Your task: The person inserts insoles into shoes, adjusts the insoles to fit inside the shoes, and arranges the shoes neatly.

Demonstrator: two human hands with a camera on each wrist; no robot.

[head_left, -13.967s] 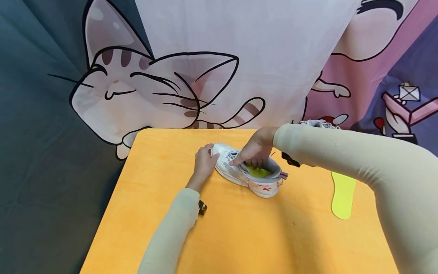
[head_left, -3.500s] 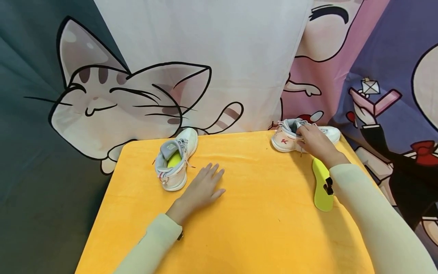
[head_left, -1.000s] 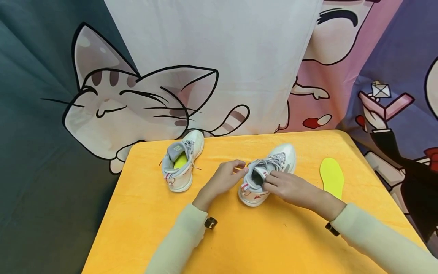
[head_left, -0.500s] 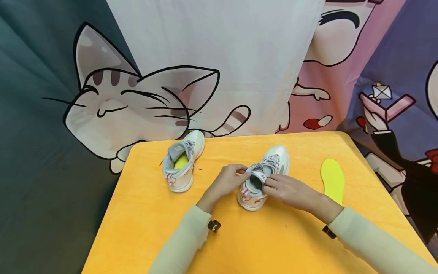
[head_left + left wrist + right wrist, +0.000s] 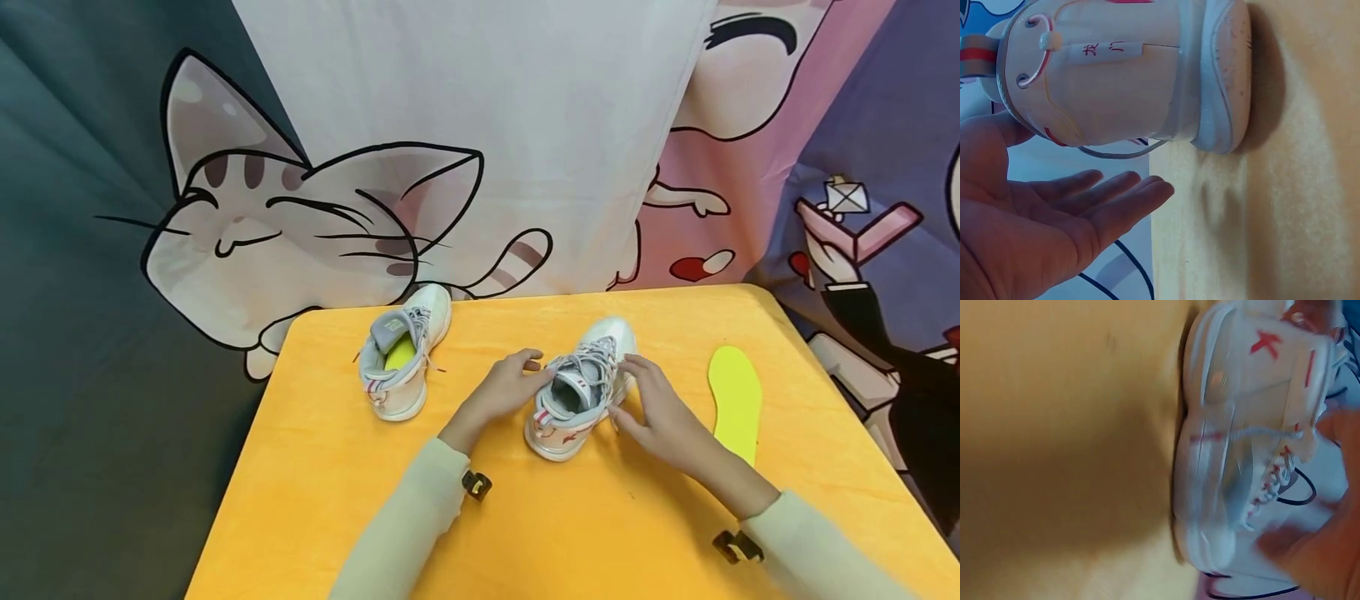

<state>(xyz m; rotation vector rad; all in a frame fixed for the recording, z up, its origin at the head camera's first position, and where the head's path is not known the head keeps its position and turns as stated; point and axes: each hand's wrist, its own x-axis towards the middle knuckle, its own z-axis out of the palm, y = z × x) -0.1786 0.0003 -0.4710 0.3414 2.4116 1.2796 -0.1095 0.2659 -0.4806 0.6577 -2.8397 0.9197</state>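
A white sneaker (image 5: 570, 392) with grey laces stands on the table, toe pointing away, its tongue (image 5: 573, 383) upright in the opening. My left hand (image 5: 504, 389) is at its left side, thumb tip right at the collar. In the left wrist view, the fingers (image 5: 1116, 206) stretch out apart from the heel. My right hand (image 5: 663, 417) is spread at the sneaker's right side, thumb near a hanging lace end and fingers beside the forefoot. It is blurred in the right wrist view, over the laces (image 5: 1272, 484).
A second white sneaker (image 5: 397, 392) with a yellow-green insole (image 5: 401, 353) inside stands at the back left of the yellow table (image 5: 322, 467). Another yellow-green insole (image 5: 735, 400) lies flat on the right. A printed curtain (image 5: 525, 125) hangs behind the table's back edge.
Over the last seconds the sneaker came from the back right to the middle. Since half a second ago my right hand has let go of the tongue and moved right, fingers spreading.
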